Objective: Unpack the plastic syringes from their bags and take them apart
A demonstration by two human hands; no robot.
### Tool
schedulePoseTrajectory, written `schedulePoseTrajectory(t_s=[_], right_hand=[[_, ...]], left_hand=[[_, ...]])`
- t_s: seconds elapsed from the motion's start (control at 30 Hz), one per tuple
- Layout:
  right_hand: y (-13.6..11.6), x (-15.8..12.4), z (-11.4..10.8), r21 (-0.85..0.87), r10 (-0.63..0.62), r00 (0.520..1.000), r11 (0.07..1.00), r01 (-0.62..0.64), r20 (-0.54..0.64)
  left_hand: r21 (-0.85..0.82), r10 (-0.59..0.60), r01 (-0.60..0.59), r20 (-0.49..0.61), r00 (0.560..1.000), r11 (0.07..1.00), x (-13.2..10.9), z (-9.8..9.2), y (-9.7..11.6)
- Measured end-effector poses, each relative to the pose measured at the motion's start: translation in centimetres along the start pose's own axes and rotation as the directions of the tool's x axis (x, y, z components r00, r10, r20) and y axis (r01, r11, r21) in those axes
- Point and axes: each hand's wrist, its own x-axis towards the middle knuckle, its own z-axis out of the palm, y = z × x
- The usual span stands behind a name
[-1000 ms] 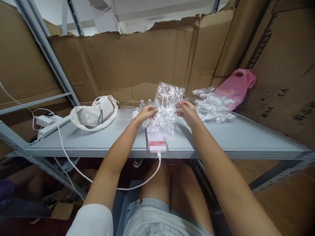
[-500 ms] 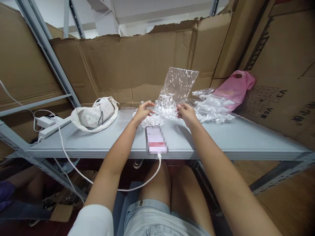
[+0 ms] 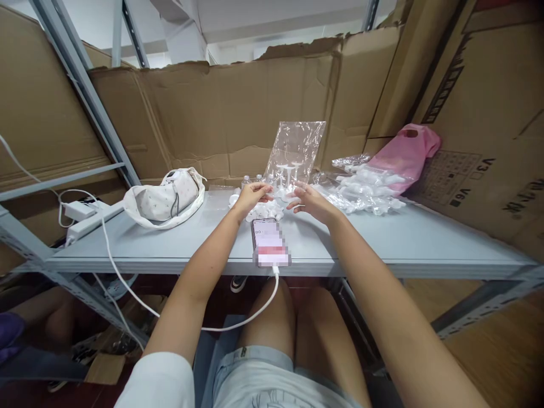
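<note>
A clear plastic bag (image 3: pixel 300 139) stands up behind my hands, near the middle of the shelf. Several white stemmed pieces with flat tops (image 3: pixel 289 168) show in its lower part. My left hand (image 3: pixel 253 198) is at the bag's left, fingers pressed together; whatever lies between them is too small to make out. To the right, my right hand (image 3: pixel 313 203) has its fingers apart at the bag's lower edge, close to white parts. A pile of small white pieces (image 3: pixel 266 212) lies beneath and between my hands, partly covered by the left one.
A phone (image 3: pixel 267 238) with a white cable (image 3: pixel 238 324) lies at the front edge. At left are a pale cloth bag (image 3: pixel 164 198) and a power strip (image 3: pixel 91 221). Filled clear bags (image 3: pixel 365 190) and a pink bag (image 3: pixel 406 153) lie right. Cardboard (image 3: pixel 238 113) walls the back.
The clear bag has shifted left and now stands straighter. My right hand has moved left with it and its fingers have spread. My left hand has moved slightly right, its fingers closing together.
</note>
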Motion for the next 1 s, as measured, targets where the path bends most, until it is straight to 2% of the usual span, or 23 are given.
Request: schedulePoseTrajectory(t_s=[0.13,0.23,0.3,0.4,0.5,0.6,0.7,0.87,1.0], right_hand=[[0.0,0.0,0.1,0.015,0.017,0.999,1.000,-0.016,-0.038],[-0.4,-0.3,0.0,0.111,0.018,0.999,0.994,-0.022,0.043],[-0.6,-0.5,0.1,0.098,0.047,0.996,0.994,-0.055,0.077],[-0.8,-0.8,0.3,-0.008,0.107,0.994,0.994,-0.107,0.006],[-0.7,-0.7,0.5,-0.051,0.095,0.992,0.994,-0.099,-0.082],[-0.6,-0.5,0.5,-0.026,0.076,0.995,0.997,-0.077,-0.060],[-0.3,-0.3,0.5,-0.035,0.134,0.991,0.990,-0.134,-0.018],[-0.1,0.0,0.4,0.054,0.168,0.975,0.985,-0.162,-0.146],[0.0,0.2,0.1,0.055,0.179,0.958,0.984,-0.172,-0.222]], left_hand=[[0.008,-0.001,0.001,-0.030,1.000,1.000,0.1,0.2,-0.2],[0.015,0.016,-0.015,-0.066,0.998,1.000,0.2,0.4,-0.4],[0.015,0.039,-0.038,-0.085,0.996,0.999,0.2,0.4,-0.5],[0.021,0.063,-0.061,-0.092,0.994,0.998,0.3,0.4,-0.6],[0.049,0.058,-0.054,-0.079,0.995,0.997,0.3,0.5,-0.8],[0.082,0.049,-0.043,-0.064,0.997,0.996,0.3,0.7,-1.0],[0.089,0.051,-0.047,-0.042,0.998,0.995,0.3,0.7,-1.2],[0.107,0.067,-0.060,-0.066,0.996,0.992,0.3,0.8,-1.3],[0.082,0.046,-0.039,-0.086,0.995,0.996,0.4,1.0,-1.3]])
